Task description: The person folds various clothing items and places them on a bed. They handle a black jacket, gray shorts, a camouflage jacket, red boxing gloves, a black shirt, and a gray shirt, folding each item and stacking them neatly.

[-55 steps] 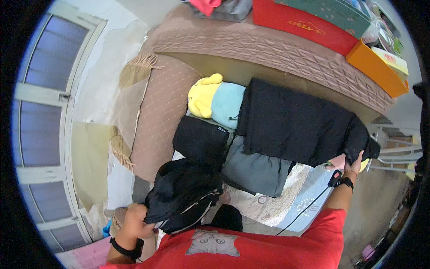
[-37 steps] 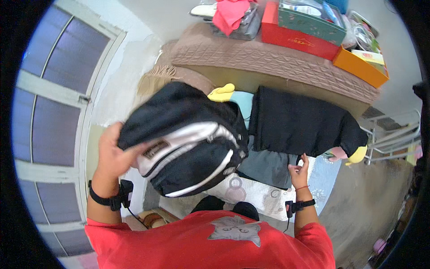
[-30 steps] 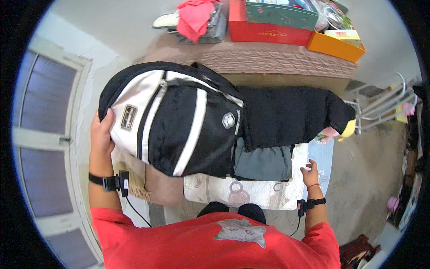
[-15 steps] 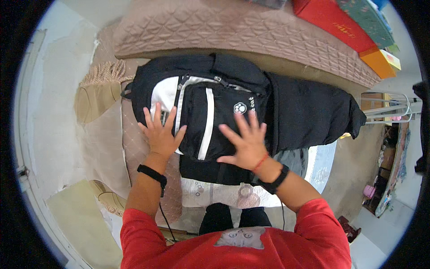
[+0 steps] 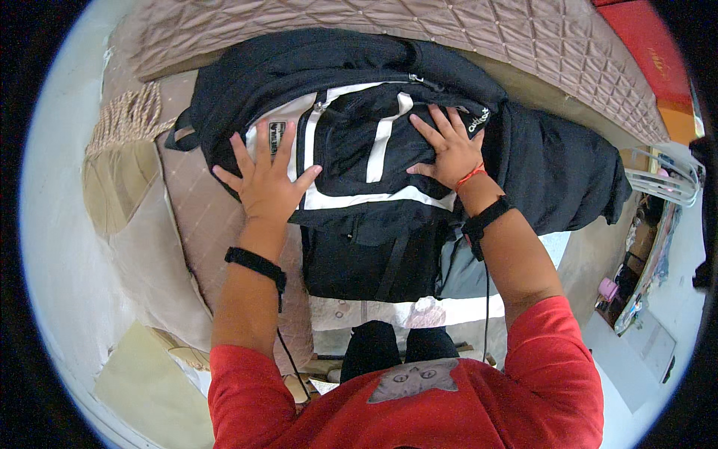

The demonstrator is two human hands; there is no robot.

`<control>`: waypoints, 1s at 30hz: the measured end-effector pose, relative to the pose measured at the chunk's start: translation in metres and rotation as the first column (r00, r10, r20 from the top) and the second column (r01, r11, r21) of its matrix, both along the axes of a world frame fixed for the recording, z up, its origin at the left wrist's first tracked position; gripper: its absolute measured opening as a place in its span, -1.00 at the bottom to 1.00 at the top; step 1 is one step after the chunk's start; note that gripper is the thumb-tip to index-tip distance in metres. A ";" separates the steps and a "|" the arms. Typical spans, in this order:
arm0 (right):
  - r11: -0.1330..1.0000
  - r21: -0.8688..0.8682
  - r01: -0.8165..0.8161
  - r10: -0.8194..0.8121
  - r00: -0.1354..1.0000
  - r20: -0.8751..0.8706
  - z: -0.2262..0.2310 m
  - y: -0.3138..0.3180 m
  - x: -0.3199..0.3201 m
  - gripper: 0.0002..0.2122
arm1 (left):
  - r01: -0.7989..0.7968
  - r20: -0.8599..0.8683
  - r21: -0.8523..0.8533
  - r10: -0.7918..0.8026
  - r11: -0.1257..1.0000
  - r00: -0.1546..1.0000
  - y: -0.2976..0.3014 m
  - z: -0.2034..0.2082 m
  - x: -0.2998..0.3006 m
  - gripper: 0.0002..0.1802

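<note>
A black backpack [image 5: 351, 150] with white panels and stripes lies flat in front of me, its zipped front pocket facing up. My left hand [image 5: 265, 179] rests on its left part with fingers spread, next to a small label patch on a white panel. On the right side of the front pocket lies my right hand [image 5: 452, 153], fingers spread too, just by the white lettering. Neither hand holds anything. Black fabric [image 5: 565, 168] stretches out to the right of the backpack, and another dark piece [image 5: 359, 266] shows below it.
The padded pinkish-brown sofa [image 5: 359, 16] runs behind the backpack. A tan tasselled cloth [image 5: 116, 187] hangs at the left. A red box [image 5: 647, 45] sits at the far right, above a white metal rack [image 5: 666, 179]. Cables hang from both wristbands.
My hands have pushed the backpack away and spread farther apart, the right one moving right and up. The backpack's lower white edge and more of the dark piece beneath now show.
</note>
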State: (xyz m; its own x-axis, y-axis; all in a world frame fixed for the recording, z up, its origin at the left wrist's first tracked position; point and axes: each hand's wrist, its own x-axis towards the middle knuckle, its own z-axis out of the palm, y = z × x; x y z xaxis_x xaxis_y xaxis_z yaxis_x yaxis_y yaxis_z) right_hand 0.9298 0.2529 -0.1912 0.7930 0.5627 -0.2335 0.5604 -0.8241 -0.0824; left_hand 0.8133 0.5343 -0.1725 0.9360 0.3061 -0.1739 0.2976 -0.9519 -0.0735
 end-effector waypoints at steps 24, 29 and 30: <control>0.874 0.455 0.170 -0.042 0.959 -0.279 0.038 -0.109 -0.171 -0.36 | 0.555 0.077 -0.280 -0.558 0.784 0.827 -0.087 0.013 -0.048 -0.26; 0.826 0.475 0.303 -0.076 0.896 -0.438 0.038 -0.149 -0.223 -0.42 | 0.572 -0.032 -0.163 -0.584 0.804 0.811 -0.109 -0.016 -0.044 -0.10; 0.815 0.461 0.351 -0.107 0.873 -0.476 0.039 -0.157 -0.230 -0.43 | 0.577 0.047 -0.120 -0.576 0.808 0.816 -0.109 -0.022 -0.037 -0.12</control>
